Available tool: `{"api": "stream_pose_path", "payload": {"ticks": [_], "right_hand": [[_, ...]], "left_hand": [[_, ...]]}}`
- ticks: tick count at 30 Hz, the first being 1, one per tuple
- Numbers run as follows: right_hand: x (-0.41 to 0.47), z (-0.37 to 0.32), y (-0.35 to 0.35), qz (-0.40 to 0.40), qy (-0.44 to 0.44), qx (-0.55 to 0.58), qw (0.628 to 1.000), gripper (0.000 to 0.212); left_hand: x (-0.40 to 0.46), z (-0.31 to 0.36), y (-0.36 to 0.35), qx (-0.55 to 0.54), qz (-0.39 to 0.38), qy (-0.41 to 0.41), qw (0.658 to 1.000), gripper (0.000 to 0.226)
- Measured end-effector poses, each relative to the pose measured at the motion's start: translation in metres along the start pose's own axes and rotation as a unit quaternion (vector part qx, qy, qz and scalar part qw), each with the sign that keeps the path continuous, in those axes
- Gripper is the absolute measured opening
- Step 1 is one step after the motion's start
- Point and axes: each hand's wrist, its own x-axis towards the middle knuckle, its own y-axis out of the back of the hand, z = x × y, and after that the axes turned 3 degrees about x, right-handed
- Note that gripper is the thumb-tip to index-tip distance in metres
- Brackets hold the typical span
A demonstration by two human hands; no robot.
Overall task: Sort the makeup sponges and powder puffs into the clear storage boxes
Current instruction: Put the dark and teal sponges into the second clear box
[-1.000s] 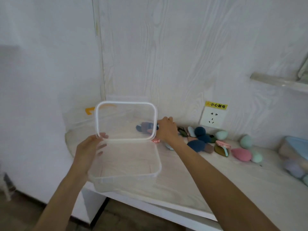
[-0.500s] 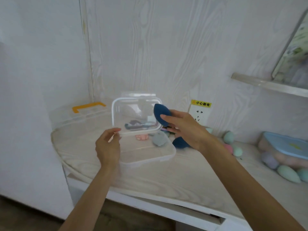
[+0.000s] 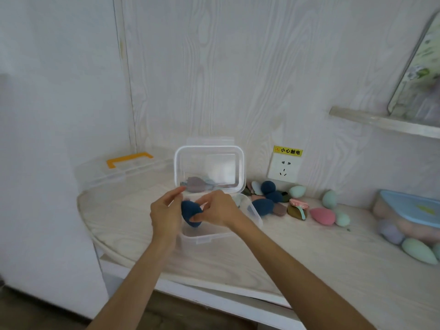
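Note:
A clear storage box (image 3: 209, 236) sits on the white counter with its hinged lid (image 3: 209, 167) standing up at the back. My right hand (image 3: 214, 209) holds a dark blue sponge (image 3: 190, 214) just over the box's inside. My left hand (image 3: 166, 210) is at the box's left side, fingers curled, touching the sponge; I cannot tell whether it grips it. More sponges and puffs (image 3: 266, 201) lie in a pile to the right of the box, dark blue, pink and green.
A clear case with an orange handle (image 3: 129, 159) stands at the back left. A blue-lidded box (image 3: 412, 217) with sponges is at the far right. A wall socket (image 3: 284, 169) is behind the pile. A shelf (image 3: 381, 121) juts out upper right.
My right hand has carried the dark blue sponge from beside the lid down into the box. My left hand has moved from the lid's edge to the sponge.

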Motion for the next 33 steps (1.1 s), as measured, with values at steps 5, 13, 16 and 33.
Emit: {"api": "stream_pose_path", "payload": {"ticks": [5,13,16,33], "right_hand": [[0.003,0.001,-0.013,0.016,0.001,-0.039,0.999,0.035],[-0.004,0.0,-0.006,-0.027,-0.065,0.09,0.993,0.035],[-0.003,-0.001,-0.007,-0.013,-0.082,0.102,0.991,0.041],[-0.016,0.087,0.094,0.001,-0.068,-0.373,0.926,0.061]], "left_hand": [[0.001,-0.001,0.0,-0.013,-0.014,0.002,1.0,0.029],[0.007,0.011,0.013,0.069,-0.11,0.039,0.991,0.021],[0.007,0.016,0.023,0.182,-0.151,-0.01,0.972,0.028],[0.01,0.015,0.031,0.193,-0.18,-0.014,0.964,0.043]]}}
